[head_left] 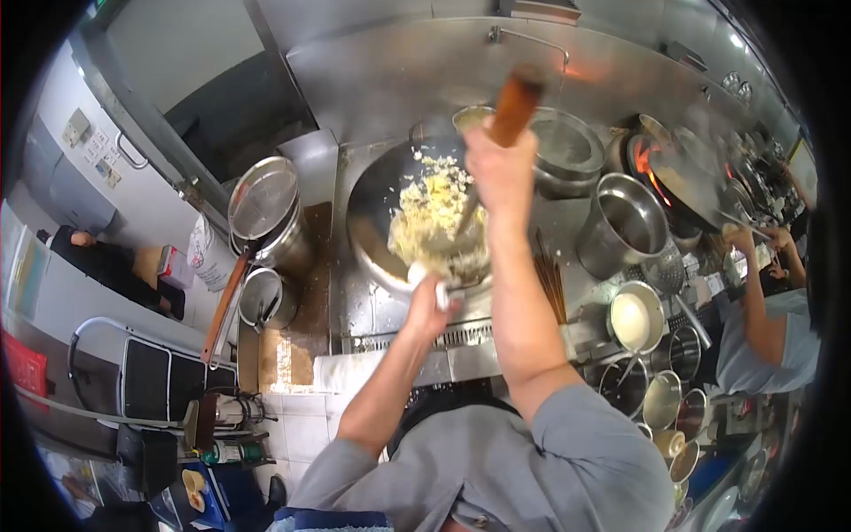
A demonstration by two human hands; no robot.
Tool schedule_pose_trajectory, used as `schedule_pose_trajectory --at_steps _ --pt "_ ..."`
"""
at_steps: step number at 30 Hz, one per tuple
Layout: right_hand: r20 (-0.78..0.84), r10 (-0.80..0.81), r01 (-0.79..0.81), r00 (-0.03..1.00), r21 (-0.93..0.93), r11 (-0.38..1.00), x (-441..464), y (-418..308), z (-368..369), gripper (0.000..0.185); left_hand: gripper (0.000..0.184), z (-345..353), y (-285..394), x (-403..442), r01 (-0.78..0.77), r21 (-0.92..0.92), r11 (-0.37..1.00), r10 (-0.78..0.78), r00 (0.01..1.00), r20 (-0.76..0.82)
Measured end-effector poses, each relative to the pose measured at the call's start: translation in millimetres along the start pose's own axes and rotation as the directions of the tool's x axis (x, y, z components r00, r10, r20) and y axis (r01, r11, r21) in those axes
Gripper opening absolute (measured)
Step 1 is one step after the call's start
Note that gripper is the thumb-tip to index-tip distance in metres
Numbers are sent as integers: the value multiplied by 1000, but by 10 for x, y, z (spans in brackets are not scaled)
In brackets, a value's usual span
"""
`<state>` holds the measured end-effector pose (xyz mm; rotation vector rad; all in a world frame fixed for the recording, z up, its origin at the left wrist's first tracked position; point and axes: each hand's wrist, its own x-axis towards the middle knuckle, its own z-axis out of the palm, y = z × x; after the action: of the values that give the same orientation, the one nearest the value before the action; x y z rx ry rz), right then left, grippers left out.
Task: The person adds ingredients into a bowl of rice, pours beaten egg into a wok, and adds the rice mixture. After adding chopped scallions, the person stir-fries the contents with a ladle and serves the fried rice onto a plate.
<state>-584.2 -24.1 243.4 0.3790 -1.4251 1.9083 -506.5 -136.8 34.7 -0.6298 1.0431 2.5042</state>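
Yellow-and-white food (434, 208) in the wok (365, 208), both hands at work over it

The food lies heaped in the wok's middle and near side, with loose white bits spread up toward the far rim; motion blurs much of it. The wok sits on a steel worktop (359, 310).

The right hand (501, 164) is raised over the wok, its fingers wrapped around the wooden handle (517, 106) of a utensil whose metal shaft (467, 213) slants down into the food. Its working end is hidden. The left hand (430, 306) is at the near rim, fingers closed on a white cloth (442, 295); whether they also grip the wok through it, I cannot tell.

Right of the wok are thin sticks (550, 284), a deep steel pot (598, 241), a perforated skimmer (663, 270) and a bowl of pale liquid (630, 321). Farther right, a co-worker's hand (737, 238) is near a dark pan (687, 191) beside flames (651, 173). To the left, a round strainer (264, 197) tops a large pot (288, 239).
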Motion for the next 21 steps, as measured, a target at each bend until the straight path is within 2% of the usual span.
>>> schedule_pose_trajectory --at_steps 1,3,4,5,6,7,8,9,10,11,14,16,18,19,20,21 --pt "-71 -30 13 997 -227 974 8 184 63 21 21 -62 -84 -104 5 47 999 -5 1000 -9" --pt "-90 -109 76 990 -314 946 500 442 183 20 21 -98 -256 -373 -3 136 991 3 1000 -3" --pt "-123 -77 46 989 -235 971 769 313 261 19 22 -150 -341 -675 36 116 993 -33 999 -24" --pt "-143 -109 65 984 -284 957 1012 104 310 19 22 -263 -378 -794 36 99 994 -40 998 40" --pt "-85 -101 86 991 -162 983 1175 -128 329 20 22 -321 -364 -848 36 80 996 -45 994 104" --pt "-46 -163 162 985 -35 986 1301 -373 412 20 22 -169 -188 -783 42 -1 999 -42 999 -24" --pt "-53 -26 22 998 -84 996 1393 -521 450 21 20 -153 -21 -544 16 -27 1000 -15 1000 21" --pt "4 -101 100 995 128 987 1457 -573 491 19 17 -126 154 -272 -1 -93 996 8 997 77" --pt "8 -91 89 996 114 989 1357 -536 496 19 14 -31 286 -95 -56 -73 996 56 998 -2" --pt "16 -86 84 996 103 991 1182 -504 487 19 13 -131 358 191 18 -45 999 -16 999 44" --pt "34 -84 81 996 79 994 692 -190 423 18 10 -223 399 448 21 53 998 -23 999 36" --pt "106 159 -159 982 -6 987 439 732 370 22 9 -297 371 575 32 45 998 -35 997 69" --pt "146 174 -171 974 -28 985 580 579 269 20 11 -309 348 616 56 32 998 -59 993 105" --pt "146 198 -204 969 24 979 676 484 200 20 12 -323 324 577 74 19 997 -76 990 116" --pt "201 172 -190 964 73 979 691 383 97 21 13 -319 366 592 78 10 997 -79 988 132" --pt "169 132 -141 977 45 989 569 402 -21 21 10 -359 338 652 67 10 998 -68 982 174"
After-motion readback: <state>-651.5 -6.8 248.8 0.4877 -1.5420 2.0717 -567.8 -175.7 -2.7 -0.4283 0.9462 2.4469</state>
